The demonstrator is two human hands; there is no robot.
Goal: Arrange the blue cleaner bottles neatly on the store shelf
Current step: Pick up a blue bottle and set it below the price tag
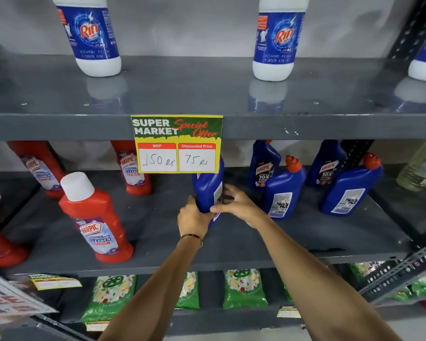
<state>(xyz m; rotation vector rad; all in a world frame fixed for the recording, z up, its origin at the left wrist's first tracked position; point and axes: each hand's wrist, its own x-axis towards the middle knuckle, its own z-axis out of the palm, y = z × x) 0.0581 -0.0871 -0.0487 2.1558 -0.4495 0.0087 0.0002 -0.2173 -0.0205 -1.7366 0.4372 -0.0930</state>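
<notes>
A blue cleaner bottle (208, 188) stands upright at the middle of the grey middle shelf (158, 232), its top hidden behind a price sign. My left hand (193, 219) grips its lower left side and my right hand (234, 203) wraps its right side over the back label. To the right stand several more blue cleaner bottles: two at the front with back labels facing me (283, 190) (349, 190), and two behind them with front labels showing (263, 166) (327, 163).
Red bathroom cleaner bottles (96, 220) stand on the left of the same shelf. A yellow-green special offer sign (177, 143) hangs from the upper shelf edge. White bottles (89, 35) sit on the upper shelf. Green pouches (244, 289) fill the shelf below.
</notes>
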